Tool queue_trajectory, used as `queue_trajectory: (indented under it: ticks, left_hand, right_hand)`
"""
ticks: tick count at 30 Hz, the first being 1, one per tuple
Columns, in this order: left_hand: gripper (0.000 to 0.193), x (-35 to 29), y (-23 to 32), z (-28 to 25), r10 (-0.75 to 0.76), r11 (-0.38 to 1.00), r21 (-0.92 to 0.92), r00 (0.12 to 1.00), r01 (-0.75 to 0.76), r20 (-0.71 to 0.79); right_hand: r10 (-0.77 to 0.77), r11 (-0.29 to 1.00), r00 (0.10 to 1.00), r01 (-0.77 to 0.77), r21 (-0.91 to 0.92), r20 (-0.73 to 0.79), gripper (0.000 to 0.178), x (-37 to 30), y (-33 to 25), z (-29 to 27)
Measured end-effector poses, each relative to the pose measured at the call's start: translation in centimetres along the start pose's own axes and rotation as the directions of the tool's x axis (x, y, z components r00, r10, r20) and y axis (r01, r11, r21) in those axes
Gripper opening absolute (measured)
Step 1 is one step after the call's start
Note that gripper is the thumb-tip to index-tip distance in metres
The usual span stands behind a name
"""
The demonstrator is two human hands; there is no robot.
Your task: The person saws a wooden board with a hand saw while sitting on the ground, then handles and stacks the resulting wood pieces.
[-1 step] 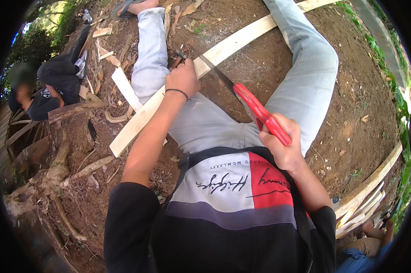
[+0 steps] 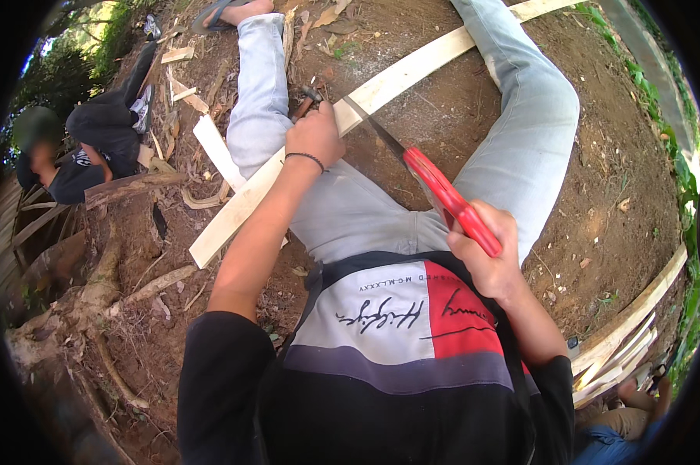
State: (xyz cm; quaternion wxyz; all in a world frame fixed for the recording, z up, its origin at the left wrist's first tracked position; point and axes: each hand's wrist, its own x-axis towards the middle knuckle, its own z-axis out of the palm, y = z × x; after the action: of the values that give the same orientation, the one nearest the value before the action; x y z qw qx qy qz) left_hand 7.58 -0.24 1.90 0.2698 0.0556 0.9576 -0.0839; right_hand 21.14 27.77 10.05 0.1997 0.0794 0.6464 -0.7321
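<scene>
A long pale wooden plank slants across my lap, from the lower left to beyond my right leg. My left hand, wearing a dark bracelet, is closed on it, the fingertips hidden. My right hand grips the red handle of a handsaw. Its dark blade lies across the plank, just right of my left hand. Past my left knuckles, what looks like a hammer with a dark head and brown handle rests low, partly covered by the hand.
Offcuts and roots litter the brown dirt at the left. A person in dark clothes sits at the far left. Pale wood strips are stacked at the lower right, near another person's legs. Green plants line the right edge.
The handsaw and my right hand have shifted slightly back toward me, to the lower right. My left hand keeps its place on the plank; the whole view has shifted a little.
</scene>
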Motion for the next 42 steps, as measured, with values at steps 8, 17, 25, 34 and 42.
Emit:
queue_trajectory:
  ticks: [8, 17, 25, 34, 42]
  left_hand:
    - [0.038, 0.2, 0.2, -0.1, -0.034, 0.999, 0.028, 0.999, 0.034, -0.006]
    - [0.037, 0.8, 0.5, -1.1, -0.035, 0.999, 0.001, 0.999, 0.035, 0.005]
    - [0.041, 1.2, 0.7, -0.7, -0.023, 0.997, -0.069, 1.0, 0.024, 0.011]
    - [0.041, 1.5, 0.6, -0.3, -0.023, 1.0, -0.016, 0.999, 0.022, -0.023]
    - [0.041, 1.1, 1.4, 0.1, -0.038, 0.999, 0.015, 0.997, 0.039, -0.06]
  right_hand:
    - [-0.023, 0.999, 0.999, 0.024, 0.025, -0.027, 0.012, 2.8, 1.0, 1.0]
    - [0.035, 0.998, 0.999, -0.035, 0.056, -0.001, 0.013, 5.3, 1.2, 2.3]
    - [0.012, 0.996, 1.0, -0.011, 0.084, -0.013, 0.012, 4.8, 2.2, 1.9]
    - [0.028, 0.991, 0.999, -0.024, 0.134, -0.025, 0.011, 3.5, 2.9, 1.5]
    - [-0.057, 0.998, 0.997, 0.058, 0.016, -0.046, 0.01, 1.6, 3.7, 0.6]
